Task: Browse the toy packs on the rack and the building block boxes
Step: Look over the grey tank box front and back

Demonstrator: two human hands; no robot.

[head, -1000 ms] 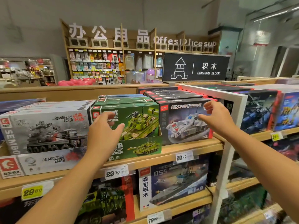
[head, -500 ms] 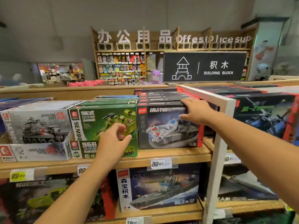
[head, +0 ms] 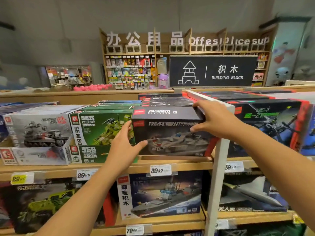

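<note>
A black building block box (head: 170, 132) with a grey tank picture sits on the upper wooden shelf (head: 170, 165), pulled a little forward of the stack behind it. My right hand (head: 214, 120) grips its top right corner, thumb on the front. My left hand (head: 124, 143) holds its lower left edge. To its left stand green tank boxes (head: 100, 126) and a grey Wandering Earth box (head: 39, 128).
A white upright post (head: 218, 176) divides the rack just right of the box. A helicopter box (head: 265, 125) lies beyond it. A warship box (head: 162, 195) fills the lower shelf. Price tags (head: 160, 170) line the shelf edges. A black "Building Block" sign (head: 213, 71) stands behind.
My left hand has moved right from the green box onto the black box's left edge. The right hand has closed on its top corner, and the box has come forward.
</note>
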